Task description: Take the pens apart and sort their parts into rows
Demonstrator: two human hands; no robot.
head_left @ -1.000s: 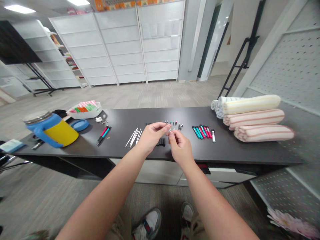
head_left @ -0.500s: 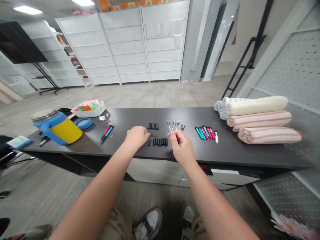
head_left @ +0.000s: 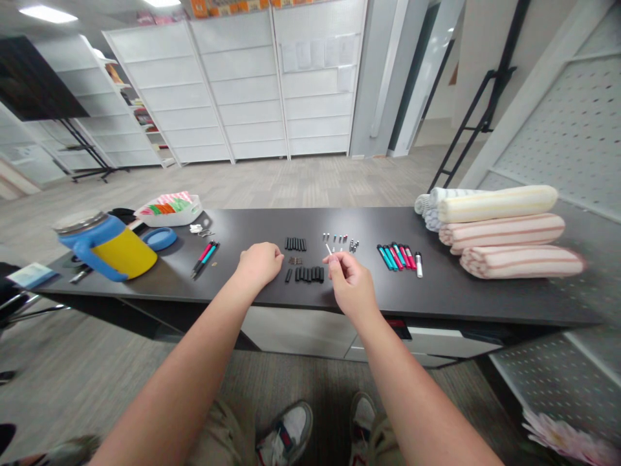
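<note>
My right hand pinches a thin white pen refill between thumb and fingertips, tilted above the table. My left hand is closed just left of a row of small springs; whatever its fingertips hold, if anything, is too small to see. Behind the springs lies a row of short black tubes, and in front of them thicker black grips. Small metal pen tips and colored caps sit beyond my right hand. To its right are teal and red pen barrels beside a clear one.
Two pens lie on the left of the dark table. Further left stand a blue-and-yellow mug, a blue lid and a white basket of colorful packets. Rolled towels are stacked on the right.
My left hand has drawn back slightly to the left, away from the springs. My right hand holds the refill in nearly the same place.
</note>
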